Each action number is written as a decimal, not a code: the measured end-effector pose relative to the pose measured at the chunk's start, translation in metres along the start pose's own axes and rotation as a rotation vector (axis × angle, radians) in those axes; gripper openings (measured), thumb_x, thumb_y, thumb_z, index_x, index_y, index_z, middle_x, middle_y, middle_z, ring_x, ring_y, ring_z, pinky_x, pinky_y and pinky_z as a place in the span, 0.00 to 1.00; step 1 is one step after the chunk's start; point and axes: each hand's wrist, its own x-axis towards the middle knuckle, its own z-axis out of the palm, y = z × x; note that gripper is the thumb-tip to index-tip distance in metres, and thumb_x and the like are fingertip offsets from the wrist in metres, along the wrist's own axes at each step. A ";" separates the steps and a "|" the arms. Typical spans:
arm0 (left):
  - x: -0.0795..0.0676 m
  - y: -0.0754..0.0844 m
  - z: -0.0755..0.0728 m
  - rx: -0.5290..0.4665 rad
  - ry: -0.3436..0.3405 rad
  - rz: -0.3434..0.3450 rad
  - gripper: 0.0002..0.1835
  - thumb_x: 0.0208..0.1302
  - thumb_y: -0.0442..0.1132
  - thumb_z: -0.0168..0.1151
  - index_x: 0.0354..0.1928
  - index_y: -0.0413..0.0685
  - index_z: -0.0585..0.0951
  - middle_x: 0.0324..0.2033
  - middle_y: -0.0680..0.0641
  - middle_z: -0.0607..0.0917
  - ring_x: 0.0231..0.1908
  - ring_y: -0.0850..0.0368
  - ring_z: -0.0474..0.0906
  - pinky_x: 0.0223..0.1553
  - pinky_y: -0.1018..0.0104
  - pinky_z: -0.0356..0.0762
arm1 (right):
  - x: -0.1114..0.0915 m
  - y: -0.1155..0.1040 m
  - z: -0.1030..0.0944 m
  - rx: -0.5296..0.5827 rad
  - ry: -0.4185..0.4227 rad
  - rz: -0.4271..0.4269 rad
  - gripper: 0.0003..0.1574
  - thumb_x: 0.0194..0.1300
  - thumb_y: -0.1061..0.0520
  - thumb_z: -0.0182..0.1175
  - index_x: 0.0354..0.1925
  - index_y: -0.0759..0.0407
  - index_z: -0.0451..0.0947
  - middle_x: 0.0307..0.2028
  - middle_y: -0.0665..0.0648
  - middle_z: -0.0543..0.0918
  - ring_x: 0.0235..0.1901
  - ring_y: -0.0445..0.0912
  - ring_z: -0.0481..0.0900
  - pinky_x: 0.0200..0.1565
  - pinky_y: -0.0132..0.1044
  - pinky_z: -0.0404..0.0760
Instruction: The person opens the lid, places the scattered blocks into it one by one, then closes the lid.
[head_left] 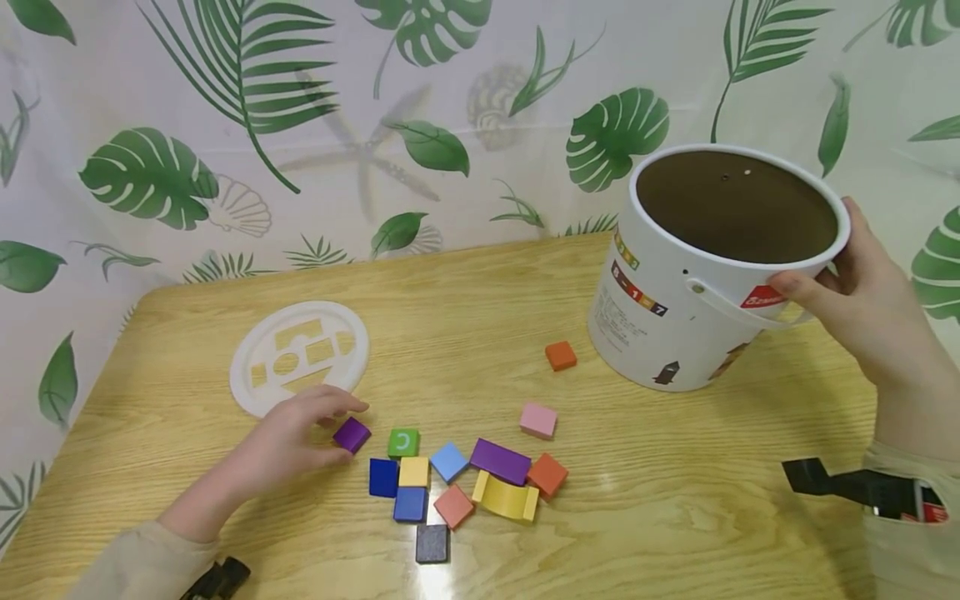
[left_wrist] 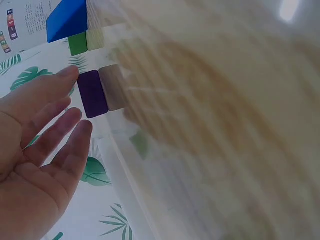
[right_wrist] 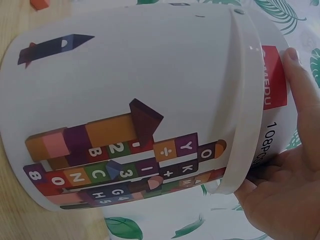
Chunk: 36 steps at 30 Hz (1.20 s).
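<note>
My left hand [head_left: 300,433] is at the table's left with its fingers spread around a small purple block [head_left: 352,435]. In the left wrist view the thumb tip is right by the purple block [left_wrist: 93,94]; whether it touches cannot be told. My right hand [head_left: 873,308] grips the upper side of a white bucket [head_left: 630,308], thumb on the outside near the red label. Printed blocks and a white handle [right_wrist: 250,95] show on the bucket in the right wrist view. The bucket's inside looks brown; its bottom is hidden.
A white lid [head_left: 242,375] with shaped cutouts lies at the left. Loose blocks are mid-table, including a green block [head_left: 403,442], a long purple block [head_left: 500,462], a yellow arch [head_left: 506,497] and a black block [head_left: 432,543]. An orange block [head_left: 560,356] lies beside the bucket.
</note>
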 end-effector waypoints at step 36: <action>0.052 0.048 -0.033 -0.048 0.147 -0.007 0.18 0.54 0.36 0.73 0.47 0.40 0.83 0.39 0.50 0.79 0.39 0.57 0.78 0.39 0.67 0.81 | -0.001 -0.003 -0.001 -0.174 0.010 0.052 0.47 0.64 0.68 0.59 0.73 0.43 0.53 0.64 0.53 0.62 0.63 0.44 0.60 0.54 0.18 0.65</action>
